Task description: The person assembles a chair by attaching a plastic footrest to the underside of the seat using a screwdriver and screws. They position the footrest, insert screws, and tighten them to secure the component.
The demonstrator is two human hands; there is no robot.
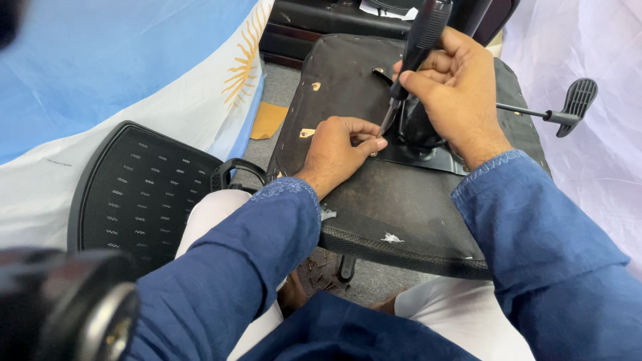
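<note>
An upturned black office chair seat (394, 207) lies across my lap, underside up, with a metal mounting plate (428, 159) bolted to it. My right hand (455, 93) grips a black-handled screwdriver (422, 37) held upright, its tip down at the plate's left edge. My left hand (338, 147) rests on the seat's underside, fingers curled and pinched at the screwdriver tip, seemingly steadying a small screw there. A black adjustment lever (562, 110) sticks out to the right of the plate.
A black perforated chair backrest (140, 190) lies on the floor to the left, over a blue and white flag with a yellow sun (244, 60). Loose screws (319, 275) lie on the grey floor under the seat. White cloth (588, 53) hangs at right.
</note>
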